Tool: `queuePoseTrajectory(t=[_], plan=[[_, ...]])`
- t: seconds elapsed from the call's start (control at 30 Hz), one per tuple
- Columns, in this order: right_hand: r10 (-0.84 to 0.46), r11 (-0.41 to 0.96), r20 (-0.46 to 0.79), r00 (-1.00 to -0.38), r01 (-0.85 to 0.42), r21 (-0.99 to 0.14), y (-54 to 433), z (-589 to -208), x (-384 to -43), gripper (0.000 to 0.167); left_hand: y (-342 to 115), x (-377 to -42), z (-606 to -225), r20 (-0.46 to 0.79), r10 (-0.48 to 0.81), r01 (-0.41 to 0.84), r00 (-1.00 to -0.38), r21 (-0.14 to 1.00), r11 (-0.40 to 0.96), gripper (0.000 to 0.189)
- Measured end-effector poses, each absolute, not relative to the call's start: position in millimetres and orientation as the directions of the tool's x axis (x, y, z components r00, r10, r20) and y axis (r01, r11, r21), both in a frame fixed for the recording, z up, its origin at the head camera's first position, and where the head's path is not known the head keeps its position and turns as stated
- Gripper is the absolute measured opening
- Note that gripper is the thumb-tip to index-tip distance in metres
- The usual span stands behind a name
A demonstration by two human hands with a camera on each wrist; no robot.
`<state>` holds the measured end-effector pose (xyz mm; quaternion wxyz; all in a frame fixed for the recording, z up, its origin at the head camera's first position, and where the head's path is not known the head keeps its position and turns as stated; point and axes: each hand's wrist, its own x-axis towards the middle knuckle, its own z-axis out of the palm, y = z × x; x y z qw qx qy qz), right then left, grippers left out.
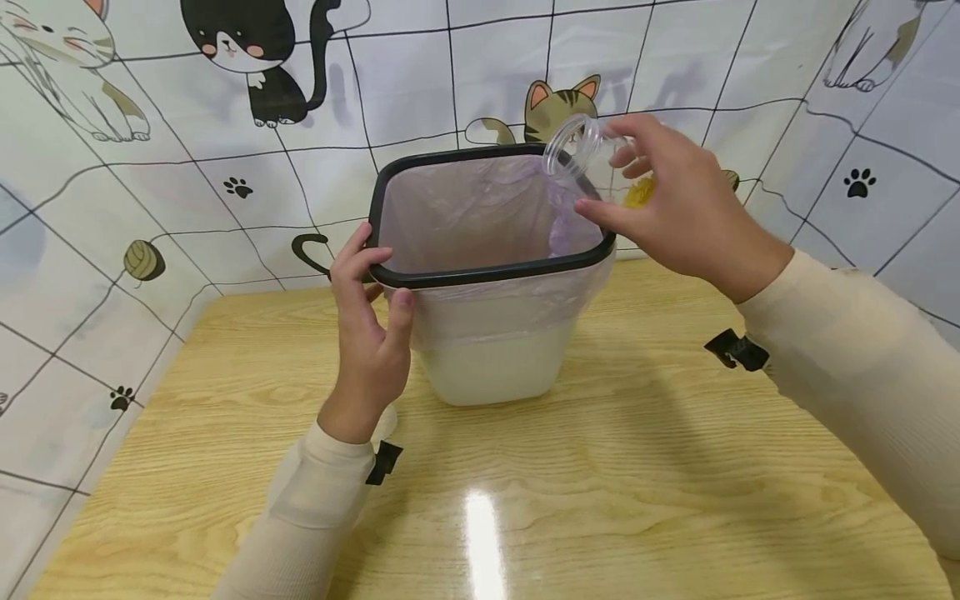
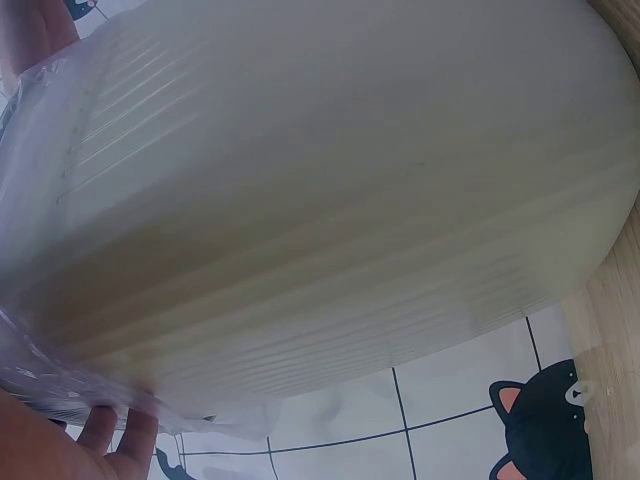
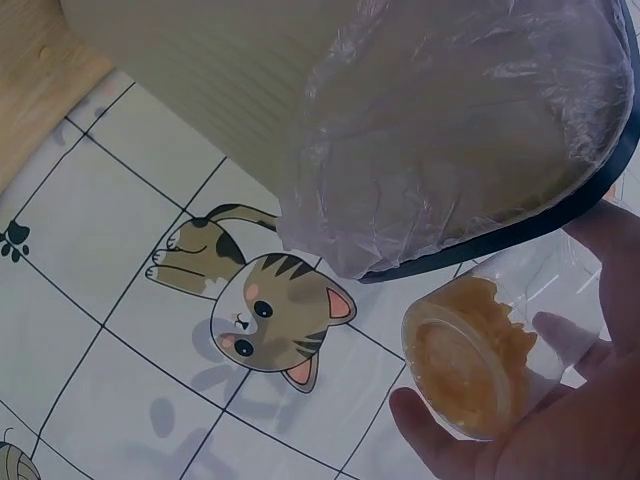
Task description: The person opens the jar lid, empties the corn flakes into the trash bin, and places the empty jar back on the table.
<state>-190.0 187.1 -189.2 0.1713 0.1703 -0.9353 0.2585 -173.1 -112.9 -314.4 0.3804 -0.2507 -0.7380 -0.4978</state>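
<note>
A translucent white trash bin (image 1: 491, 362) stands on the table, its black rim (image 1: 491, 277) holding down a pale purple plastic bag (image 1: 517, 304). My left hand (image 1: 367, 333) grips the bin's left front corner, with fingers at the rim and the thumb against the front. Over the right side of the rim, my right hand (image 1: 682, 200) holds a clear plastic jar (image 1: 572, 152) tilted, its mouth pointing toward the bin. Yellow, ragged-edged material (image 3: 480, 345) sits in the bottom of that jar in the right wrist view. The inside floor of the bin is hidden.
A small round translucent object (image 1: 386, 423) lies on the wood-grain table (image 1: 637, 467) beside my left wrist. Behind the bin rises a white covering (image 1: 405, 92) printed with a grid and cartoon cats. A black curved shape (image 1: 309, 250) shows left of the bin.
</note>
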Motion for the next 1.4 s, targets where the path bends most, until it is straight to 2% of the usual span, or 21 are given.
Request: queuePoseTrajectory(t=[0.3,0.67,1.07,1.4], plan=[[-0.264,0.824,0.422,-0.868,-0.430,-0.370,184,-185,-202,0.075,-110,-174,-313,0.816,-0.003,0.758,-0.578,0.538,0.368,0.066],[-0.300,0.812,0.401,-0.865,-0.453,-0.369,168,-175,-221,0.074,-114,-173,-316,0.814,-0.022,0.747,-0.581,0.544,0.382,0.066],[-0.338,0.844,0.407,-0.849,-0.464,-0.268,150,-175,-238,0.073,-114,-172,-314,0.814,-0.014,0.750,-0.581,0.542,0.380,0.067],[-0.358,0.840,0.423,-0.832,-0.485,-0.244,135,-176,-242,0.070,-112,-172,-313,0.815,-0.009,0.757,-0.579,0.542,0.365,0.066]])
